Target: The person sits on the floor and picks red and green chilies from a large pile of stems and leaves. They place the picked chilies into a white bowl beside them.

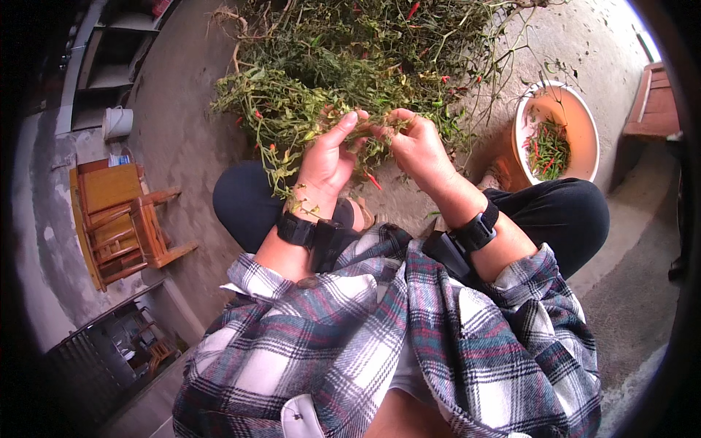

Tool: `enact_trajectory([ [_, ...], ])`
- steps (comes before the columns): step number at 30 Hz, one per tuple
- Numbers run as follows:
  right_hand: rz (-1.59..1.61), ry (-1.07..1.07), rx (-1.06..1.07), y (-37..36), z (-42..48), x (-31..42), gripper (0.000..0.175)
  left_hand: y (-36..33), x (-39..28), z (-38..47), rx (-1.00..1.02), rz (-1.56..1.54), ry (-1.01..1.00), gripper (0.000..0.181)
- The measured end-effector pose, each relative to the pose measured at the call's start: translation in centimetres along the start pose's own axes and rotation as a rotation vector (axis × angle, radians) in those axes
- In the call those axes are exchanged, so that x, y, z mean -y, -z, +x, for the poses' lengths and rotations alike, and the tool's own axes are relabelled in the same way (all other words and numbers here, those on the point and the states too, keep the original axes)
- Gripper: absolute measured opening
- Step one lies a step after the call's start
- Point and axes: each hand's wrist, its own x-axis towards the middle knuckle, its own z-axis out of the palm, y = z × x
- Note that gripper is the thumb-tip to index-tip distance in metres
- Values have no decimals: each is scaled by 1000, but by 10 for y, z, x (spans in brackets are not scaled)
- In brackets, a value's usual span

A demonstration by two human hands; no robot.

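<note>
A large heap of uprooted chili pepper plants [350, 60], with wilted leaves and a few red chilies, lies on the floor before me. My left hand [331, 156] holds a leafy chili branch [285, 115] at the heap's near edge, thumb on top. Close beside it, my right hand [419, 139] pinches part of the same foliage between thumb and fingers; what exactly lies in the fingertips is hidden by leaves. A red chili [372, 179] hangs just below, between the two hands. Some foliage drapes over my left wrist.
To the right stands an orange bucket [586, 131] with a pale rim, holding green and red chilies [549, 150]. A wooden chair [118, 219] and a small white pail [118, 124] stand at left. Brown wooden furniture [654, 104] is at far right. My knees flank the work.
</note>
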Motion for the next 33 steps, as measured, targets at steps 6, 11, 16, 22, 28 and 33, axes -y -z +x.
enact_trajectory([
  [6, 249, -56, 78, -3, -2, 0, 13, 1, 4, 1, 85, 22, 16, 14],
  [11, 30, -68, 306, 8, -4, 4, 16, 7, -6, 10, 97, -30, 39, 14],
  [16, 307, 15, 325, 24, -9, 10, 15, 5, -27, 18, -18, -167, -36, 12],
  [22, 43, 70, 374, 36, -16, 20, 20, -10, -48, 28, 76, -225, -29, 12],
  [28, 373, -112, 549, 43, -13, 20, 21, -4, -81, 35, 80, -289, -110, 14],
  [33, 742, -140, 361, 33, 2, -9, 19, -6, -85, 27, 399, -474, 71, 19],
])
